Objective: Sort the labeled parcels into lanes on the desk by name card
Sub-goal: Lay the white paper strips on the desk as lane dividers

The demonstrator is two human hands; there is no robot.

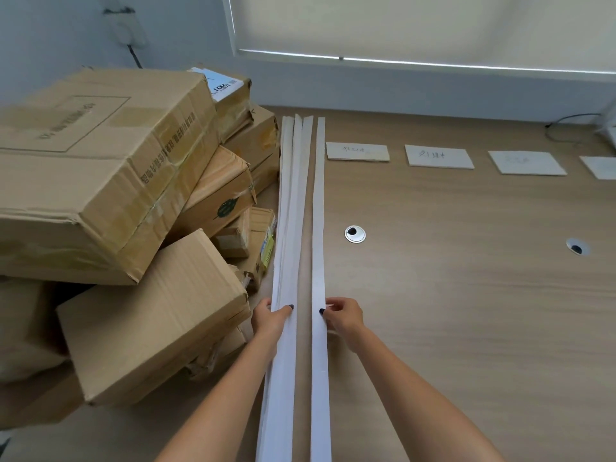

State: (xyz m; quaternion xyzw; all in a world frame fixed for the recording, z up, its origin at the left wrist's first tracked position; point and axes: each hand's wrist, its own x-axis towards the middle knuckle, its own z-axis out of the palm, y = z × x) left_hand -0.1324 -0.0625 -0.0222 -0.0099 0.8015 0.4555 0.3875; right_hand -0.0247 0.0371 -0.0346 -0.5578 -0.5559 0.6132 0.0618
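Head view: a wood-grain counter [466, 295] seen from above, with a wall and a drawn blind at the far side.
Left hand [270, 317]: rests on the near part of a bundle of long white strips [289, 211], thumb on its left edge and fingers curled over the top, holding it.
Right hand [343, 315]: pinches the right edge of a single white strip [319, 211] that lies just right of the bundle, fingers bent onto it.
Strips: both run from the near edge of the counter to the far side, roughly parallel, with a narrow gap of bare counter between them.
Parcels [110, 181]: a heap of brown cardboard boxes fills the left of the counter, left of the strips; the biggest lies tilted on top of others, and a far one carries a white label.
Name cards [357, 151]: four pale cards lie in a row on the far right part of the counter, right of the single strip; the writing on them is too faint to read, and the rightmost is cut by the frame.
Cable ports [355, 234]: two round ports are set in the counter, well apart, right of the strips.
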